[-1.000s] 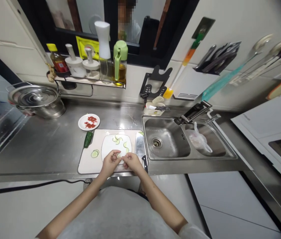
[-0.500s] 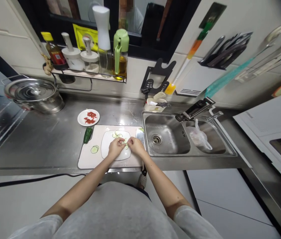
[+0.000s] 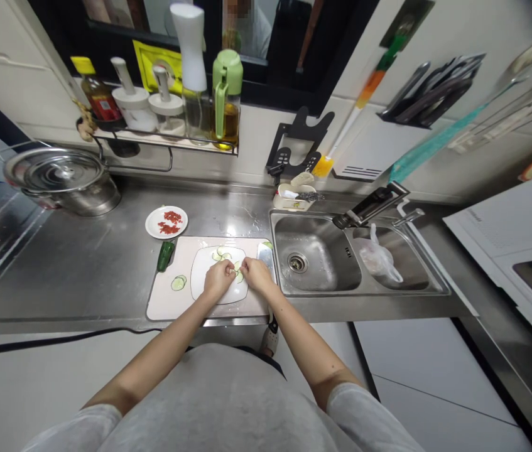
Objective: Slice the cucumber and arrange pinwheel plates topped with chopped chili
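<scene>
A white square plate (image 3: 201,290) lies on the pale cutting board (image 3: 164,306). Over its right half, my left hand (image 3: 218,278) and my right hand (image 3: 255,275) are close together, fingers pinched on thin cucumber slices (image 3: 237,270). The fingers partly hide these slices. More cucumber slices (image 3: 221,252) rest near the plate's far edge. To the left, a small stack of slices (image 3: 179,282) sits on the board, and a dark green cucumber piece (image 3: 165,256) lies at its left edge. A knife (image 3: 264,252) lies along the board's right side, its handle over the counter edge.
A round white plate (image 3: 151,226) holding chopped red bits stands behind the board. On the right is a double sink (image 3: 315,276) with a plastic bag (image 3: 381,260) in one basin. A lidded steel pot (image 3: 89,194) stands far left; bottles and jars line a wall rack (image 3: 190,143).
The view has shifted very slightly. My hands stay over the plate with only small finger movements at the slices.
</scene>
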The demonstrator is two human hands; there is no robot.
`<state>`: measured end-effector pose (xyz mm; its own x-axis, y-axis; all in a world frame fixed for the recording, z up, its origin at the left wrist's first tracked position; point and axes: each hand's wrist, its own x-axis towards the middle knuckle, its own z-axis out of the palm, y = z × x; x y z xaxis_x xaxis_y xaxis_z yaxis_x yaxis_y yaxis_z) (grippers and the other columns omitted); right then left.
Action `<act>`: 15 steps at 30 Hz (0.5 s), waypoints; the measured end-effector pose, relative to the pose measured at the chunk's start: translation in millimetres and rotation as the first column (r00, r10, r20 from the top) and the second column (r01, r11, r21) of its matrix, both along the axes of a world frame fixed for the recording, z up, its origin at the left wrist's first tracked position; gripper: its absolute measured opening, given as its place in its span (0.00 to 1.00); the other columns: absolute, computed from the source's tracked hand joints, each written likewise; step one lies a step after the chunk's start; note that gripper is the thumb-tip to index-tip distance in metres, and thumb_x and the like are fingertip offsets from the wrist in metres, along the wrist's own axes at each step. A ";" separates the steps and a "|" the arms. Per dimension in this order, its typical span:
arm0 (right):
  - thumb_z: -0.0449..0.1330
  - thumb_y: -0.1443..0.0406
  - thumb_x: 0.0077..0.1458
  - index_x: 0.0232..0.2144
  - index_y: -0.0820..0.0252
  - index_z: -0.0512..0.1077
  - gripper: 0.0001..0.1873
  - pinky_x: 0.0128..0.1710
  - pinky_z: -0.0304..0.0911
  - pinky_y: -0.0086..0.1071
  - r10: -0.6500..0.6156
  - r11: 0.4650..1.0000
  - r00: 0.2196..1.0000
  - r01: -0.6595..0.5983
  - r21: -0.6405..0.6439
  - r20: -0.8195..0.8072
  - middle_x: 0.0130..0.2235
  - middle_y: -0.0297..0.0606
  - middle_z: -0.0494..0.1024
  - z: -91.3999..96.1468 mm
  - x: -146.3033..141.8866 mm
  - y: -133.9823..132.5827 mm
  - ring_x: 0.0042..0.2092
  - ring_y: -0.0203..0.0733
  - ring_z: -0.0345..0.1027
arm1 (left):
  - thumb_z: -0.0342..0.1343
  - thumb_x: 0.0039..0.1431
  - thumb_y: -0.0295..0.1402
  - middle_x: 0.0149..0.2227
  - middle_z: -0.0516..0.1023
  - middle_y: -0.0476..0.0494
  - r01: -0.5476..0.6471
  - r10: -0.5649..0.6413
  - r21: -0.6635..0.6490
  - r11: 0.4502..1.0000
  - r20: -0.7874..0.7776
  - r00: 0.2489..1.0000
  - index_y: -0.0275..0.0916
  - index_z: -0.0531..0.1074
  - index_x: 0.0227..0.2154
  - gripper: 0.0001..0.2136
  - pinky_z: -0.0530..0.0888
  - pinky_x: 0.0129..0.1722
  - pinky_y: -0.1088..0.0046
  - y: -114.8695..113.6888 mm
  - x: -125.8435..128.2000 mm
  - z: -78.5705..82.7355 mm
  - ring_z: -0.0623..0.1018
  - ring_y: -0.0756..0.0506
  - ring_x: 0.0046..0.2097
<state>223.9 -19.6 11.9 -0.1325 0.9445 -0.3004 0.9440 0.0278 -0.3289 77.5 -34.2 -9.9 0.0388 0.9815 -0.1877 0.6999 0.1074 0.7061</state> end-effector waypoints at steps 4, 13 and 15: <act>0.54 0.62 0.60 0.39 0.58 0.71 0.08 0.35 0.53 0.30 0.010 1.000 1.000 -0.010 -0.012 0.025 0.41 0.43 0.77 0.1 -0.1 1.4 0.40 0.43 0.69 | 0.55 0.52 0.30 0.29 0.74 0.48 0.036 -0.037 -0.006 0.999 -0.054 0.998 0.40 0.73 0.32 0.05 0.62 0.30 0.74 1.1 1.6 -1.1 0.73 0.47 0.33; 0.54 0.63 0.59 0.40 0.59 0.69 0.08 0.34 0.51 0.29 -0.030 0.999 0.999 0.030 0.014 -0.029 0.39 0.42 0.77 -2.8 6.3 -1.0 0.39 0.41 0.68 | 0.55 0.54 0.37 0.43 0.72 0.44 0.023 -0.018 0.023 0.999 -0.194 0.981 0.44 0.74 0.36 0.08 0.66 0.36 0.70 -2.9 1.9 -0.1 0.71 0.42 0.45; 0.53 0.63 0.60 0.40 0.59 0.70 0.09 0.34 0.51 0.28 -0.057 0.998 0.996 0.060 0.033 -0.068 0.38 0.40 0.77 -2.1 11.4 -3.1 0.38 0.40 0.67 | 0.55 0.54 0.37 0.44 0.71 0.44 0.024 -0.017 0.032 0.999 -0.195 0.981 0.45 0.74 0.36 0.08 0.66 0.37 0.69 -3.8 1.6 1.4 0.70 0.41 0.47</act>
